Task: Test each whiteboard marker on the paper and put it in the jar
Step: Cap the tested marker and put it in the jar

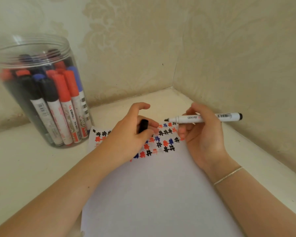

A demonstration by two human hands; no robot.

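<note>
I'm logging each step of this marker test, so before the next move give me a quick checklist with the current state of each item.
1. Cap off, held in left hand: ok.
2. Marker gripped in right hand: ok.
3. Tip bare and pointing left above the paper: ok.
4. Tip touching paper: not ok, it is above the sheet.
5. Blank space below the marks: ok.
6. Jar open; room for another: cannot tell.
</note>
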